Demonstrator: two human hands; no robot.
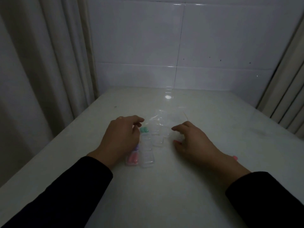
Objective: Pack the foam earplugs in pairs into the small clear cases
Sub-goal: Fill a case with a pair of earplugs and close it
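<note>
Head view: a dim white desk [181,186] is seen against a tiled wall [213,46]. The left hand [120,137] is held palm down, fingers loosely curled over nothing, just beside a pair of green earplugs [144,129]. Small clear cases [148,152] lie between the hands, one holding pink earplugs [132,159]. The right hand [194,142] is spread, empty, near a clear bag [162,120].

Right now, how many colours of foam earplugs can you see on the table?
3. Green foam earplugs lie beyond the left hand; a purple one peeks from under it; pink ones sit in a small clear case nearest you. More may be hidden.
</note>
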